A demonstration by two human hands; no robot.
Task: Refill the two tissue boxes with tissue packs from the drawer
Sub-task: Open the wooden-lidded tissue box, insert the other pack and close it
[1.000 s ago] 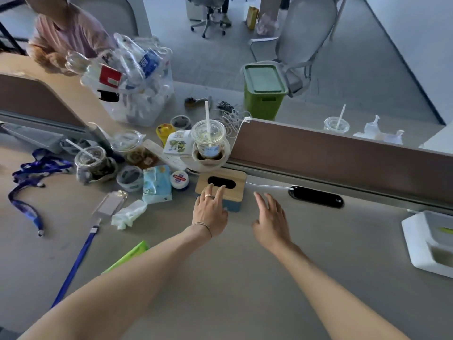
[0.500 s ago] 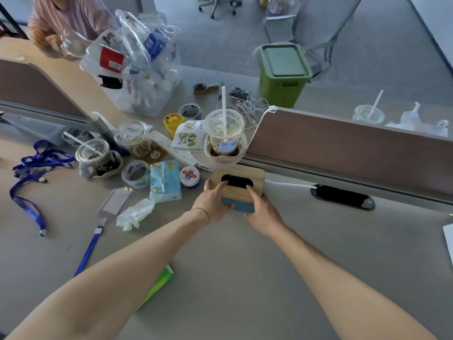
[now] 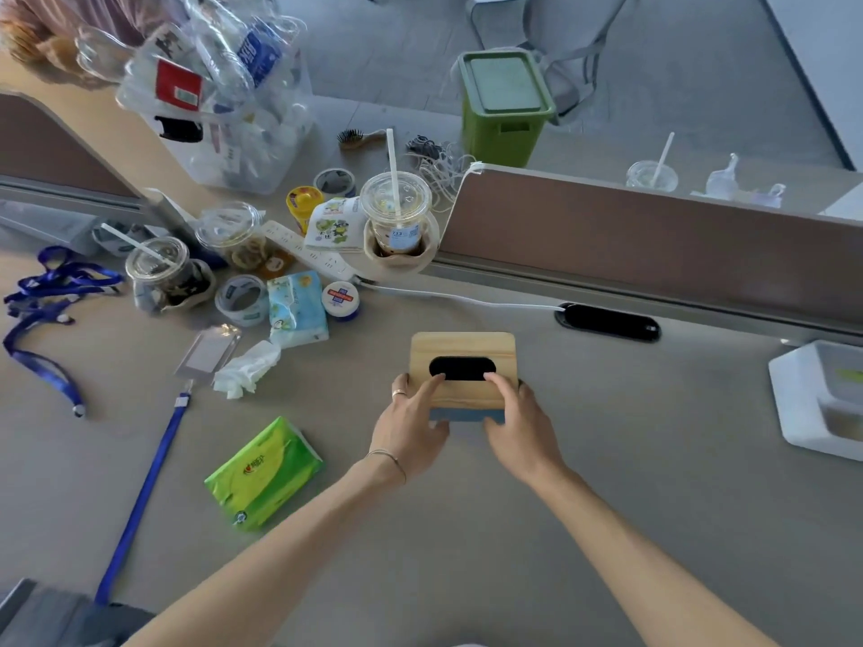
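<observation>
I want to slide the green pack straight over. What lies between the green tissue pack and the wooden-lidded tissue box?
Head view: only bare desk between the green tissue pack and the tissue box, apart from the left hand gripping the box.

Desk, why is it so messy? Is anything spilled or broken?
Nothing looks spilled or broken. The desk is cluttered: a crumpled tissue lies loose, a lanyard sprawls tangled at the left, and the green tissue pack sits askew. Both hands, left and right, hold the tissue box, whose slot looks empty.
</observation>
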